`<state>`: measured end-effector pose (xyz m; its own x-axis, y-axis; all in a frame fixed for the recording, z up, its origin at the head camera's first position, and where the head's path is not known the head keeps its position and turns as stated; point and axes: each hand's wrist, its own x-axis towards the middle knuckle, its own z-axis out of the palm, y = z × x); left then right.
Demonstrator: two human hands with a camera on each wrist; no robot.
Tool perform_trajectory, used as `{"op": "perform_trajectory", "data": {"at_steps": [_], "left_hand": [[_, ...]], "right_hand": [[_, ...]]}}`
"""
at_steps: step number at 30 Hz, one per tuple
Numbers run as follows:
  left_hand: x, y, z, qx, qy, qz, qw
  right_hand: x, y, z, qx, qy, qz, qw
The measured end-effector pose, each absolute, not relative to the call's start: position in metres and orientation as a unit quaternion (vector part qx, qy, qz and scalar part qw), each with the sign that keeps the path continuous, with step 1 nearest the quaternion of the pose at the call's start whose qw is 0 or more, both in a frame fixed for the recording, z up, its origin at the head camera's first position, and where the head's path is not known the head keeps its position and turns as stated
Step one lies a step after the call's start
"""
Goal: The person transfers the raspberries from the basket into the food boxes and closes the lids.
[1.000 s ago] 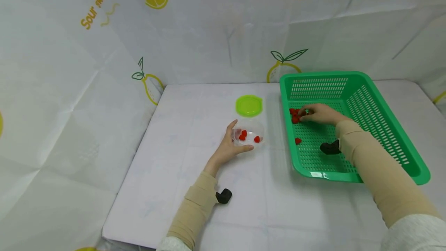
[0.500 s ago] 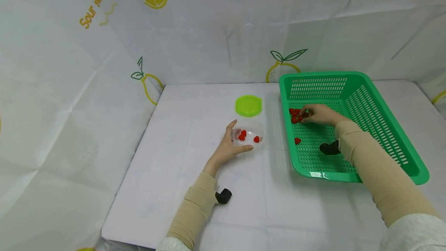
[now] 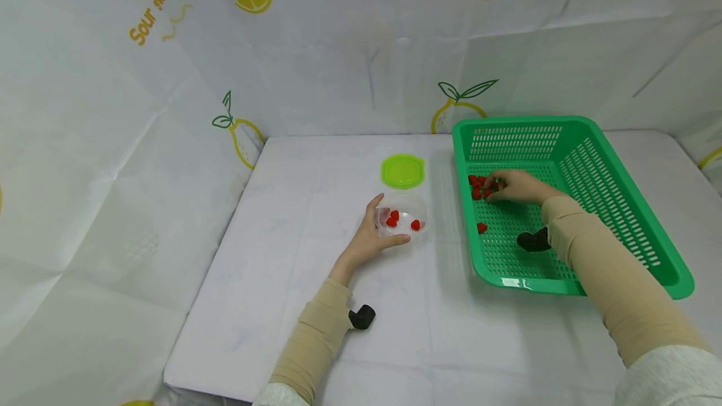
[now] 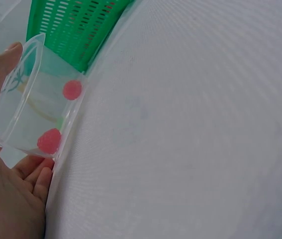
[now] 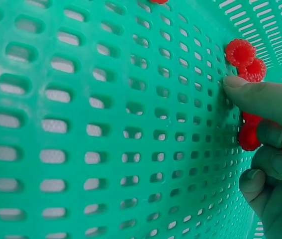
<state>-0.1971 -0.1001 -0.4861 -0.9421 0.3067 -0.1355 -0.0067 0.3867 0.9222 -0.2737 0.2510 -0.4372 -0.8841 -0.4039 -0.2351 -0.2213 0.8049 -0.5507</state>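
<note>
Both grips hold: left hand [image 3: 369, 242] cups container [image 3: 402, 221], right hand [image 3: 516, 185] pinches raspberries [image 3: 478, 188] near basket's [image 3: 620, 143] wall.

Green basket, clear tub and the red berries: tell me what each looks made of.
Green basket: moulded plastic, slightly glossy, with even rows of punched slots.
Clear tub, held by the left hand: thin transparent plastic; the berries show through its wall.
Red berries by the right hand: bumpy raspberry shape and uniform colour; real fruit or soft plastic imitation, the look leaves it open.
</note>
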Motion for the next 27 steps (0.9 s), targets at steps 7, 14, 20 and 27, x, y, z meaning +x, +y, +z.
{"op": "perform_trajectory", "data": {"at_steps": [7, 14, 20, 27], "left_hand": [[-0.197, -0.099, -0.485, 0.094, 0.819, 0.548, 0.14], [-0.195, -0.1, -0.485, 0.091, 0.817, 0.55, 0.146], [-0.195, -0.1, -0.484, 0.094, 0.815, 0.552, 0.148], [-0.196, -0.1, -0.482, 0.088, 0.815, 0.55, 0.159]], "right_hand": [[-0.273, 0.253, -0.434, -0.159, 0.93, -0.273, 0.187], [-0.272, 0.253, -0.431, -0.154, 0.917, -0.298, 0.215], [-0.271, 0.253, -0.425, -0.149, 0.906, -0.322, 0.232], [-0.267, 0.252, -0.414, -0.142, 0.892, -0.354, 0.242]]}}
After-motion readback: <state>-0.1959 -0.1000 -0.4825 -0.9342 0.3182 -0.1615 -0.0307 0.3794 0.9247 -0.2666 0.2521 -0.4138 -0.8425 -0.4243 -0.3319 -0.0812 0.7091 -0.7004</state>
